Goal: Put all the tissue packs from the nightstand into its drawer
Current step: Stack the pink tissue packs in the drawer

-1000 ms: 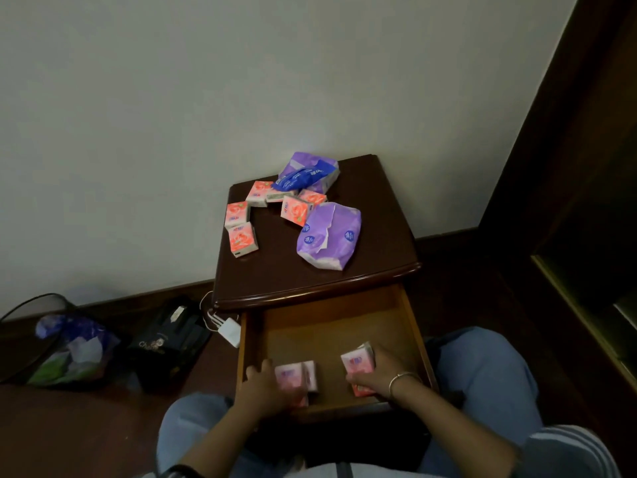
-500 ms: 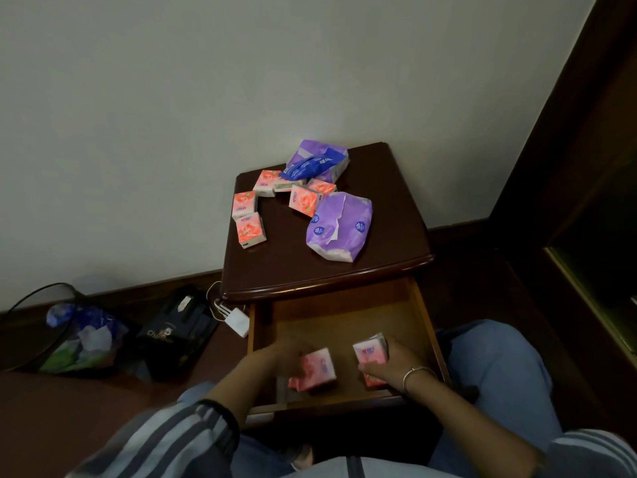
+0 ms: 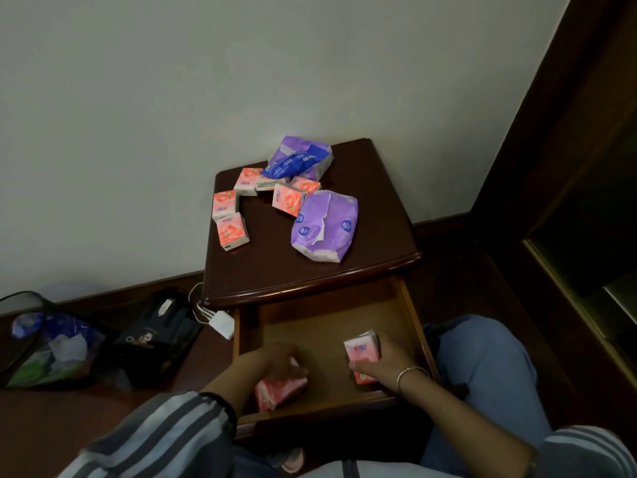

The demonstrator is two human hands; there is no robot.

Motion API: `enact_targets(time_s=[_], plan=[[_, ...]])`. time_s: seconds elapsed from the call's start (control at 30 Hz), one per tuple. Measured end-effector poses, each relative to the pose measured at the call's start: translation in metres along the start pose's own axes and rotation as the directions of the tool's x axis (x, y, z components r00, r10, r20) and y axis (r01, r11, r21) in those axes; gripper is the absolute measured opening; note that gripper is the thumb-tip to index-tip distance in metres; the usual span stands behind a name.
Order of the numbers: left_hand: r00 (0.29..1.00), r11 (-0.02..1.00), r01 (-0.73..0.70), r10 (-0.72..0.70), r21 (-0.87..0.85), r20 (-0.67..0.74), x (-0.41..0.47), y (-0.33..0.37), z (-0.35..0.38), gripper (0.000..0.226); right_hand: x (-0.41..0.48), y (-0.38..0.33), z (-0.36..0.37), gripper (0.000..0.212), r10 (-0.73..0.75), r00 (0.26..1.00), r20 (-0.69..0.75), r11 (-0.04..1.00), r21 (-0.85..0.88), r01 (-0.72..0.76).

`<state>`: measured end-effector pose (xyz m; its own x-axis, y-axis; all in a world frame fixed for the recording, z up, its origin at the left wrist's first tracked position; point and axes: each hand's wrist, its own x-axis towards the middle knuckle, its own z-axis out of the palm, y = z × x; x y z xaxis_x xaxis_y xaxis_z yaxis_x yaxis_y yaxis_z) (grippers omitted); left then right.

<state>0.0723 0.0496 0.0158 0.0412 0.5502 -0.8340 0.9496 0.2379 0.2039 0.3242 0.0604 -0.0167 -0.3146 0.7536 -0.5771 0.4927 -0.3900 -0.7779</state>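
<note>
Dark wood nightstand (image 3: pixel 344 270), drawer (image 3: pixel 417 319) pulled open. Left hand (image 3: pixel 275 360) blurred, over pink pack (image 3: pixel 279 389) at near left of drawer; grip unclear. Right hand (image 3: pixel 382 365) closed round second pink pack (image 3: pixel 362 350), near right. Five pink packs, two purple packs (image 3: pixel 322 225), one blue pack (image 3: pixel 293 163) on top.

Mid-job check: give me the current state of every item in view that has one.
drawer: pulled open
left hand: on a pink pack in the drawer
right hand: gripping pink pack in the drawer
near purple pack: on nightstand, wrapper torn open
charger: cables attached
</note>
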Motion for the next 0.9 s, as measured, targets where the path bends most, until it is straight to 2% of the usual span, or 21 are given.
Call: enact_targets(time_s=[0.1,0.17,0.27,0.33,0.4,0.47,0.53,0.63,0.77,0.83,0.9], plan=[[0.997,0.996,0.071,-0.069,0.047,-0.045,-0.010,-0.019,0.012,0.059,0.000,-0.001,0.002,0.052,0.007,0.996,0.085,1.000,-0.018,-0.006],[0.979,0.985,0.085,-0.053,0.151,-0.199,-0.016,-0.022,0.021,0.060,0.000,-0.003,0.005,0.056,0.013,0.991,0.132,0.999,-0.046,-0.007],[0.894,0.971,0.098,0.011,0.218,-0.448,-0.020,-0.024,0.033,0.064,0.002,-0.007,0.009,0.058,0.039,0.984,0.173,0.997,-0.078,-0.025],[0.868,0.973,0.057,0.062,0.223,-0.492,-0.022,-0.027,0.035,0.067,0.002,-0.010,0.010,0.058,0.067,0.981,0.180,0.994,-0.096,-0.050],[0.914,0.990,-0.039,0.089,0.133,-0.396,-0.023,-0.031,0.033,0.068,0.003,-0.013,0.011,0.058,0.098,0.980,0.175,0.990,-0.119,-0.078],[0.972,0.994,-0.105,0.094,-0.038,-0.215,-0.025,-0.036,0.026,0.066,0.002,-0.015,0.012,0.058,0.115,0.980,0.160,0.987,-0.132,-0.095],[0.994,0.986,-0.098,0.090,-0.134,-0.062,-0.027,-0.039,0.015,0.067,0.000,-0.017,0.012,0.054,0.128,0.980,0.150,0.985,-0.139,-0.107],[0.997,0.991,-0.053,0.059,-0.121,0.047,-0.028,-0.033,-0.003,0.064,-0.001,-0.019,0.010,0.049,0.154,0.980,0.123,0.981,-0.136,-0.137],[0.997,0.985,0.063,-0.057,-0.162,0.045,-0.020,-0.013,-0.009,0.058,0.000,-0.019,0.005,0.040,0.225,0.971,0.076,0.973,-0.068,-0.220],[0.994,0.964,0.111,-0.113,-0.243,0.004,-0.014,-0.004,-0.001,0.053,0.000,-0.019,0.001,0.040,0.267,0.962,0.062,0.963,0.007,-0.268],[0.980,0.909,0.111,-0.167,-0.402,-0.107,-0.012,0.001,0.011,0.046,0.001,-0.019,-0.001,0.040,0.288,0.956,0.059,0.955,0.056,-0.291]])
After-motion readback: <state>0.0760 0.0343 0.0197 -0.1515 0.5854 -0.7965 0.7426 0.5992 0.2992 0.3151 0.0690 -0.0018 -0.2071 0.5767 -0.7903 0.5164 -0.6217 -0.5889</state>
